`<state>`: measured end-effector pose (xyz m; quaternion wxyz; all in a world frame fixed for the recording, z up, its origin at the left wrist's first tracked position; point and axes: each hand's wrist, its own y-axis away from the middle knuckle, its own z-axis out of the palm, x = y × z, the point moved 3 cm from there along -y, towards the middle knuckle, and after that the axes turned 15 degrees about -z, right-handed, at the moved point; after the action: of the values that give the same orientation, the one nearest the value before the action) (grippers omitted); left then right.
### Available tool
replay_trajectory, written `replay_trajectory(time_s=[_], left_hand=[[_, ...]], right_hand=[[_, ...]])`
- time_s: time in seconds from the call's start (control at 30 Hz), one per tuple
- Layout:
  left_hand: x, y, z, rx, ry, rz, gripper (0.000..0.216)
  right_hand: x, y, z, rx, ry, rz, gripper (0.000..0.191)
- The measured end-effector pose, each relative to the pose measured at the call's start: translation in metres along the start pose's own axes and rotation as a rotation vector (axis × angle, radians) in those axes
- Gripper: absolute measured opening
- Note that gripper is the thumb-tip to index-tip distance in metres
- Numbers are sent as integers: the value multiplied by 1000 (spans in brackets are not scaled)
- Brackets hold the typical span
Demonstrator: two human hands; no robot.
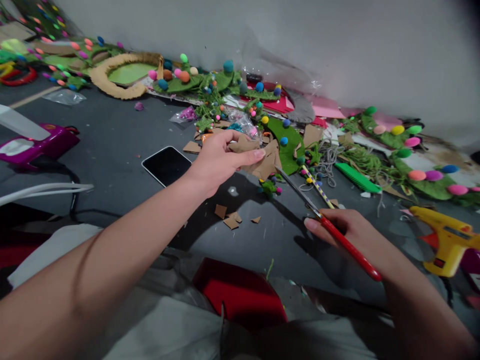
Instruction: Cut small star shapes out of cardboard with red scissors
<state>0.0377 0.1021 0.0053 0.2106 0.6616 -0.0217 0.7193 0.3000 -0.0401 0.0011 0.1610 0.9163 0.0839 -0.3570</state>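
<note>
Being pinched at centre frame by thumb and fingers of the left hand (214, 164): brown cardboard piece (267, 162) | right hand (356, 230), lower right: closed around red-handled tool (347, 243), metal tip by the cardboard's edge (contact cannot be told) | cardboard scraps (220, 211) strewn below centre | phone (167, 165) laid left of centre | yellow glue gun (450, 237) set at right edge

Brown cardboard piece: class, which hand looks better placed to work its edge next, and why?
Probably the right hand: it holds the red-handled tool, whose tip lies by the edge of the brown cardboard piece. The left hand is busy gripping that piece.
</note>
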Motion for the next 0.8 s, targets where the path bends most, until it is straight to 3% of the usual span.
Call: replay_trajectory(time_s=[0.8], left_hand=[[2, 2, 2, -7, 14, -40, 28]], right_hand=[[2, -1, 0, -2, 17, 10, 63]])
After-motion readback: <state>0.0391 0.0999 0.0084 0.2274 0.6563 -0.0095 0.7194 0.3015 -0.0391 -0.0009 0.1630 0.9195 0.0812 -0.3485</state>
